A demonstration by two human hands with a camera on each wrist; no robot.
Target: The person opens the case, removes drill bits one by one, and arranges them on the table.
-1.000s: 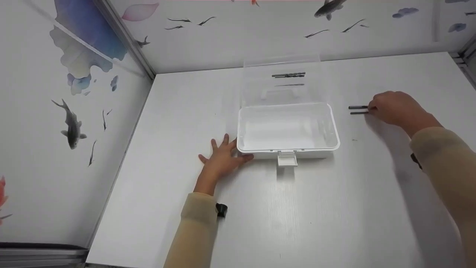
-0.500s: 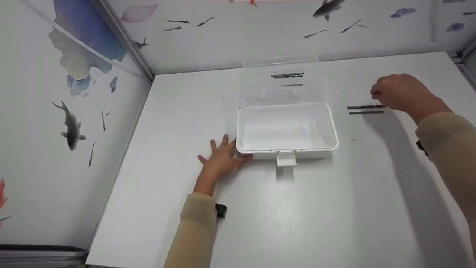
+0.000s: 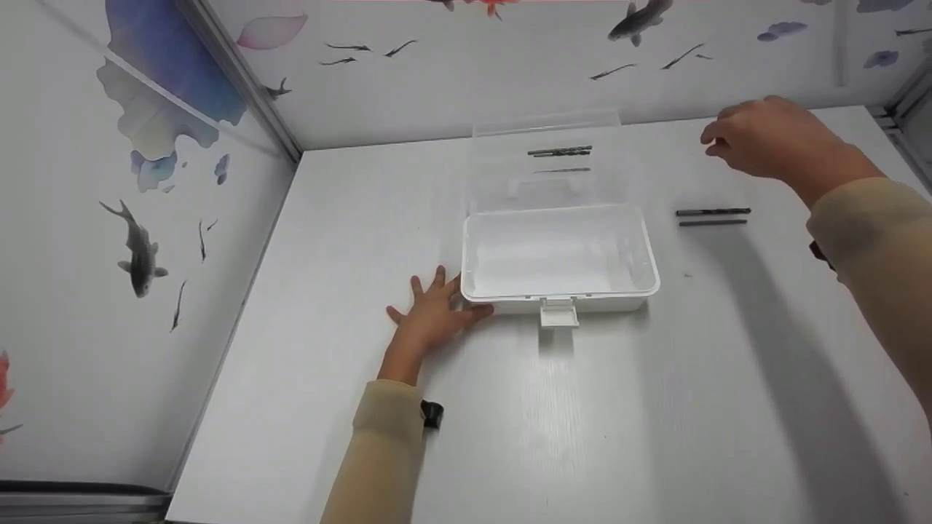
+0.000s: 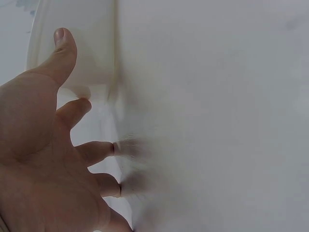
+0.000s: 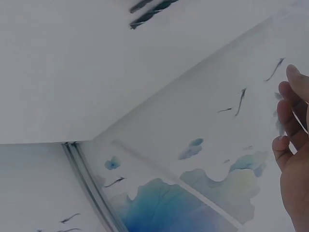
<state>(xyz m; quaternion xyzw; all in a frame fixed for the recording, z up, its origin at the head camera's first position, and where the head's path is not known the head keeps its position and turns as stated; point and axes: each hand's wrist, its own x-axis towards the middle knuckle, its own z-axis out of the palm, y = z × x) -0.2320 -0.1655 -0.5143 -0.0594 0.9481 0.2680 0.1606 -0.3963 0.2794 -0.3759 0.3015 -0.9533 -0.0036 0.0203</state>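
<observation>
A white plastic box point(image 3: 561, 297) with its clear lid point(image 3: 546, 125) folded back stands mid-table. My left hand point(image 3: 435, 316) spreads its fingers at the box's front left corner; the left wrist view shows the fingertips point(image 4: 107, 150) down on the tabletop, thumb along the box's front side. My right hand point(image 3: 779, 142) hovers at the back right, fingers loosely bent and holding nothing in the right wrist view. Below it, a fluted drill bit point(image 3: 713, 212) and a thinner dark rod point(image 3: 713, 223) lie side by side on the table, right of the box.
Two drill bits point(image 3: 561, 152) and a thinner one point(image 3: 562, 170) overlap the clear lid. A white latch point(image 3: 559, 314) hangs from the box's front. Walls printed with fish stand behind and left of the white table point(image 3: 524, 437).
My right hand has let go of the dark bits right of the box and moved up toward the table's back edge. My left hand has stayed by the box.
</observation>
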